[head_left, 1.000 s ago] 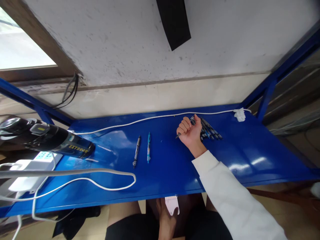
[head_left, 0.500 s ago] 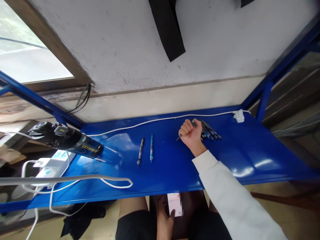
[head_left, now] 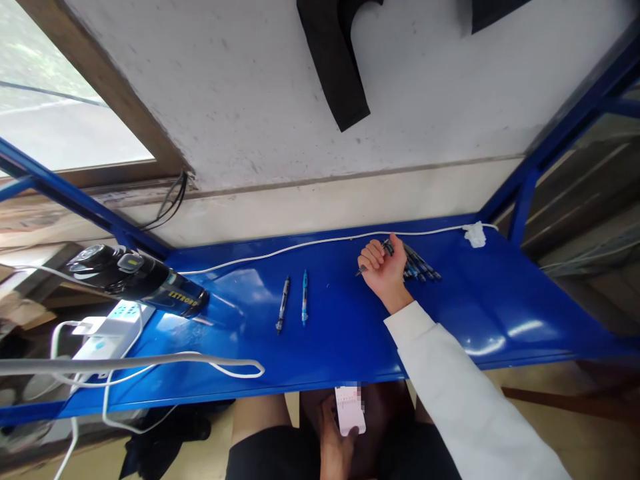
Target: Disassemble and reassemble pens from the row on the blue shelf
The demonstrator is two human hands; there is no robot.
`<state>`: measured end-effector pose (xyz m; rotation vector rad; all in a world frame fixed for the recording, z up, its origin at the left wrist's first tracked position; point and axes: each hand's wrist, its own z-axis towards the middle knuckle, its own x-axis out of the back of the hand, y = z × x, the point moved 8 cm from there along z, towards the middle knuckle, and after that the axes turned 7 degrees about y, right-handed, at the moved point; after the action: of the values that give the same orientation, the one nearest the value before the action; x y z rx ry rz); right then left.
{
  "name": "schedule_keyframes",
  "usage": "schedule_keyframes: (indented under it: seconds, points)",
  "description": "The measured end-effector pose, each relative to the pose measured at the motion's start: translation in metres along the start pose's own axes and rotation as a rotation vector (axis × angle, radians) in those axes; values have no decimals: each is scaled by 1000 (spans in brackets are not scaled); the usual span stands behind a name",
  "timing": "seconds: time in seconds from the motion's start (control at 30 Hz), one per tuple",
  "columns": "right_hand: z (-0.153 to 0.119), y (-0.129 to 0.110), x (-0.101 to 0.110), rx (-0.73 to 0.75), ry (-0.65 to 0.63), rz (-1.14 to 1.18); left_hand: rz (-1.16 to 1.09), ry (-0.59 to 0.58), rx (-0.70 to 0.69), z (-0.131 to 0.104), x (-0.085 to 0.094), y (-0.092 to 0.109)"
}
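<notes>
My right hand (head_left: 383, 270), at the end of a white sleeve, is wrapped in a fist round a dark pen (head_left: 361, 271), whose pointed end sticks out on the left. Just beyond this fist several dark pens (head_left: 423, 265) lie bunched on the blue desk (head_left: 340, 333). Left of it are a black-and-grey pen (head_left: 283, 305) and a blue pen (head_left: 305, 298), side by side and apart. Below the desk's front edge my left hand (head_left: 337, 430) grips a phone (head_left: 349, 407) with a lit, pale screen, part of which is blurred out.
A black bottle (head_left: 170, 288) lies slanting at the left, by a white power strip (head_left: 113, 337) with cables. One white cord (head_left: 280, 250) runs along the back, near a crumpled white tissue (head_left: 475, 235). A grey cable (head_left: 150, 366) crosses the front left. Blue posts (head_left: 524, 207) frame the desk.
The camera view has shifted slightly. My left hand and the phone have moved a little relative to my legs. My right fist keeps its grip on the pen in nearly the same spot.
</notes>
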<state>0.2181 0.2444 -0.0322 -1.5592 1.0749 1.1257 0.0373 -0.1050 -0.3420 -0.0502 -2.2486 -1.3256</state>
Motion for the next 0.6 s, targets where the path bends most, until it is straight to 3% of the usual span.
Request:
schedule_keyframes:
  seconds: [0.17,0.3,0.43,0.53,0.6]
  points:
    - [6,3,-2,66,81,-146,36,21,-69,-1,-1,-1]
    - [2,3,1,218,103,-524,36,42,-43,3,1,-7]
    - [-37,10,-12,545,-67,-1228,-34,72,-49,12,10,-10]
    - [-69,44,-14,675,-256,-1932,-91,122,-54,15,21,-3]
    - [-83,67,-9,704,-349,-2254,-137,137,-66,13,27,7]
